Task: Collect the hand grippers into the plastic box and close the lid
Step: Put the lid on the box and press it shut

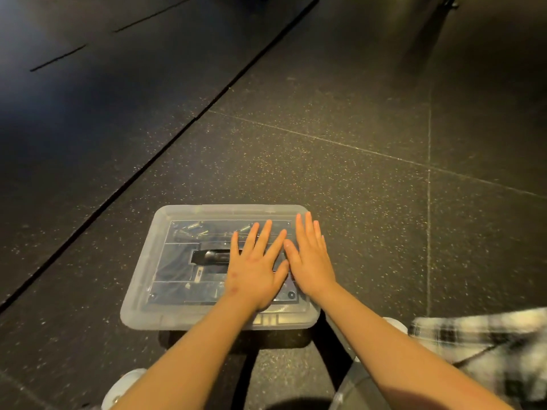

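A clear plastic box [139, 306] sits on the dark floor in front of me with its translucent lid [165, 220] lying on top. Through the lid I make out hand grippers [192, 227] with metal springs and dark handles. My left hand [256, 267] lies flat on the lid's right half, fingers straight and spread. My right hand [310, 258] lies flat beside it near the lid's right edge, fingers straight and together. Thumbs of both hands nearly touch. A dark recessed handle [207, 257] shows in the lid's middle, partly under my left hand.
Dark speckled rubber floor tiles [355, 149] spread all around, with a long seam [148, 164] running diagonally on the left. White shoe tips [124, 386] and a plaid cloth [488, 350] show near the bottom edge.
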